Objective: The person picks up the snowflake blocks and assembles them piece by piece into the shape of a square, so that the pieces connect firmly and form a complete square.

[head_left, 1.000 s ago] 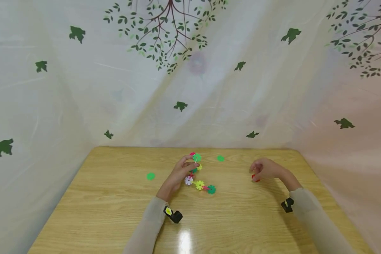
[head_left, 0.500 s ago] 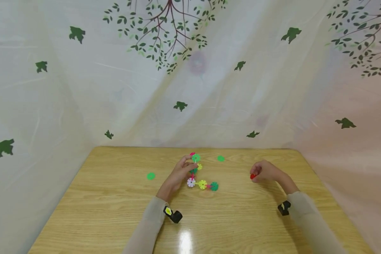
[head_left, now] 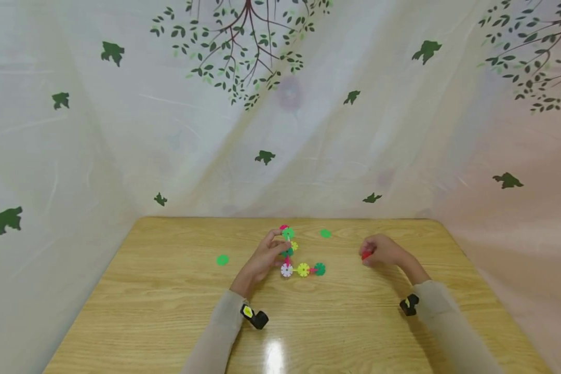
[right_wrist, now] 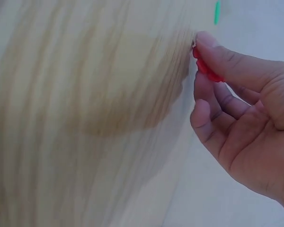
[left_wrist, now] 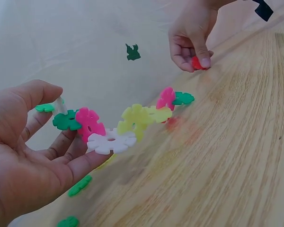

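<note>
My left hand point(head_left: 266, 253) holds a chain of interlocking snowflake discs between thumb and fingers. In the left wrist view the chain runs from a dark green disc point(left_wrist: 66, 121) through pink point(left_wrist: 90, 124), white point(left_wrist: 111, 141) and yellow point(left_wrist: 134, 120) discs to a pink one point(left_wrist: 166, 99) and a green disc point(left_wrist: 183, 98) at its free end. Light green point(head_left: 288, 232) and pink discs show at its far end in the head view. To the right, apart from the chain, my right hand point(head_left: 383, 250) pinches a red snowflake disc point(right_wrist: 208, 68) between thumb and forefinger.
Two loose light green discs lie on the wooden table point(head_left: 168, 311), one point(head_left: 222, 259) left of my left hand, the other point(head_left: 325, 234) behind the chain. A pale cloth with printed leaves and birds point(head_left: 215, 156) hangs around the table's back and sides.
My right hand has moved left with the red disc, which has turned in its fingers. The chain's free end has swung right and slightly up, while the left hand has stayed nearly still.
</note>
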A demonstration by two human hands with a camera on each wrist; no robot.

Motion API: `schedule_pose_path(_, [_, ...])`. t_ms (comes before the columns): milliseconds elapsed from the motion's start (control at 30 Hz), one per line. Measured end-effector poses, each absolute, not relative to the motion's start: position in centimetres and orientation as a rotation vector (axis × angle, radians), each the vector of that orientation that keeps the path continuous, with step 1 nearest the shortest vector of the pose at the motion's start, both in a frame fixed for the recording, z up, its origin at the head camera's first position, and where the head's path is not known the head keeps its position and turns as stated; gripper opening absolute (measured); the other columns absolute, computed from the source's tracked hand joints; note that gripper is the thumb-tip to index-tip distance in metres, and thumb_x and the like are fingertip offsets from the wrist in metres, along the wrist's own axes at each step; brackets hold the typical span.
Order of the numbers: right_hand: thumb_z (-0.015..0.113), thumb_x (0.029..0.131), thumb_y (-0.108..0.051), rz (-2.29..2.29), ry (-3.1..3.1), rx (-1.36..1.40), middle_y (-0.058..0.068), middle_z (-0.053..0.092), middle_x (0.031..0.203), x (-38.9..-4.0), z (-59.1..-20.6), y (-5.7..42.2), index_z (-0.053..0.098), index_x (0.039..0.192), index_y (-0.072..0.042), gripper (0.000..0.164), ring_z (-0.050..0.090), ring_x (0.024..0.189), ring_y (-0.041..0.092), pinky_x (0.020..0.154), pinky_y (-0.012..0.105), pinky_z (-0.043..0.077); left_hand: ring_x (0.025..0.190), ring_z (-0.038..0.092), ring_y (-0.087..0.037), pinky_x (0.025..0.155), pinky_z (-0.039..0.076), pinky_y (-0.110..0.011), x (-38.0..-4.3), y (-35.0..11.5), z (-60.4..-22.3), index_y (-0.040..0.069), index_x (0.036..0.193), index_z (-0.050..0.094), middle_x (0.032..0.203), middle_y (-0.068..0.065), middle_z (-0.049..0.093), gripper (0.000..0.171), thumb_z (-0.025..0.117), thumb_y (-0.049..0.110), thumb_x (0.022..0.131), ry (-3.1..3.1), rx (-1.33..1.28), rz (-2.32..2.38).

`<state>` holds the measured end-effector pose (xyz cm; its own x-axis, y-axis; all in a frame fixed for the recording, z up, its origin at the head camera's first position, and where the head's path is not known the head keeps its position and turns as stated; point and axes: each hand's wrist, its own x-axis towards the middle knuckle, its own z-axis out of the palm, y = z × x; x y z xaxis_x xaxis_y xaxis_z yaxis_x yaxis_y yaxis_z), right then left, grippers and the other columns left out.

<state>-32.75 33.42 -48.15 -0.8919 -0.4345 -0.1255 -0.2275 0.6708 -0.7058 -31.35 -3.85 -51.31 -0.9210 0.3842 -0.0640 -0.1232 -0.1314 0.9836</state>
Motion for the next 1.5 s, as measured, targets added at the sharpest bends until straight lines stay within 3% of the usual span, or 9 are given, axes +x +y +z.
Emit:
schedule_pose_path(200, [0.083,0.083,-0.006,-1.097,2.674,-0.500,0.008,0.071,0.082,-33.4,-48.3,31.0,0.072,0.088,0.000,0.014,0.059,0.074,0.011,0.067,0.023,0.050,0.089,0.065,-0.013,0.079,0.057,-0.032,-31.3,-4.0,-51.5,0.011,0.134,0.047,0.097,0.001,0.067,0.032,0.058,0.015,0.104,1.802,0.303,2.114])
schedule_pose_path(333, [0.080,0.087,-0.006,-1.240,2.635,-0.522,0.011,0.073,0.086,-34.0,-48.1,28.8,0.072,0.093,0.002,0.012,0.062,0.076,0.009,0.068,0.025,0.054,0.087,0.066,-0.012,0.082,0.057,-0.032,-31.2,-4.0,-51.5,0.010,0.134,0.047,0.091,0.005,0.072,0.033,0.059,0.013,0.103,1.787,0.319,2.118])
schedule_pose_path(433, [0.075,0.091,-0.004,-1.336,2.584,-0.547,0.015,0.074,0.091,-34.3,-47.7,27.1,0.072,0.098,0.005,0.013,0.065,0.078,0.007,0.070,0.029,0.057,0.090,0.068,-0.012,0.086,0.057,-0.032,-31.2,-4.1,-51.5,0.010,0.135,0.046,0.101,-0.008,0.077,0.035,0.059,0.011,0.103,1.774,0.328,2.127])
schedule_pose_path(533, [0.073,0.093,-0.004,-1.398,2.558,-0.561,0.017,0.074,0.095,-34.6,-47.4,25.2,0.072,0.102,0.006,0.014,0.067,0.081,0.009,0.073,0.030,0.060,0.097,0.070,-0.015,0.089,0.057,-0.034,-31.2,-4.1,-51.6,0.010,0.138,0.046,0.117,-0.021,0.073,0.037,0.058,0.011,0.103,1.775,0.335,2.126])
schedule_pose_path(833, [0.073,0.093,-0.006,-1.563,2.505,-0.626,0.023,0.073,0.100,-35.0,-46.6,20.6,0.073,0.105,0.004,0.016,0.069,0.093,0.044,0.080,0.049,0.061,0.101,0.070,-0.017,0.093,0.058,-0.039,-31.4,-4.1,-51.7,0.010,0.135,0.046,0.125,-0.026,0.069,0.034,0.059,0.012,0.103,1.777,0.365,2.132])
schedule_pose_path(1000, [0.074,0.092,-0.004,-1.665,2.440,-0.620,0.022,0.074,0.101,-35.1,-46.6,19.2,0.072,0.104,0.006,0.016,0.072,0.093,0.034,0.084,0.045,0.062,0.094,0.070,-0.013,0.087,0.059,-0.037,-31.4,-4.0,-51.7,0.011,0.133,0.048,0.130,-0.031,0.064,0.031,0.058,0.012,0.104,1.778,0.336,2.142])
schedule_pose_path(1200, [0.076,0.090,-0.005,-1.764,2.391,-0.589,0.020,0.074,0.101,-35.1,-47.0,18.1,0.072,0.101,0.006,0.016,0.072,0.088,0.017,0.085,0.039,0.062,0.095,0.069,-0.013,0.084,0.060,-0.035,-31.3,-4.1,-51.6,0.010,0.132,0.048,0.124,-0.020,0.070,0.030,0.057,0.011,0.104,1.770,0.328,2.157])
schedule_pose_path(1367, [0.076,0.089,-0.002,-1.817,2.369,-0.555,0.026,0.073,0.105,-35.2,-47.4,17.5,0.072,0.100,0.009,0.016,0.072,0.088,0.014,0.081,0.026,0.061,0.096,0.069,-0.013,0.084,0.059,-0.034,-31.4,-4.2,-51.6,0.009,0.134,0.047,0.125,-0.021,0.068,0.031,0.056,0.010,0.104,1.770,0.329,2.155])
schedule_pose_path(1500, [0.076,0.088,0.001,-1.851,2.370,-0.553,0.020,0.075,0.100,-35.2,-47.7,17.1,0.072,0.099,0.009,0.014,0.071,0.085,0.011,0.078,0.023,0.060,0.094,0.069,-0.014,0.084,0.060,-0.035,-31.4,-4.2,-51.5,0.009,0.135,0.047,0.129,-0.027,0.066,0.030,0.054,0.014,0.106,1.781,0.319,2.148])
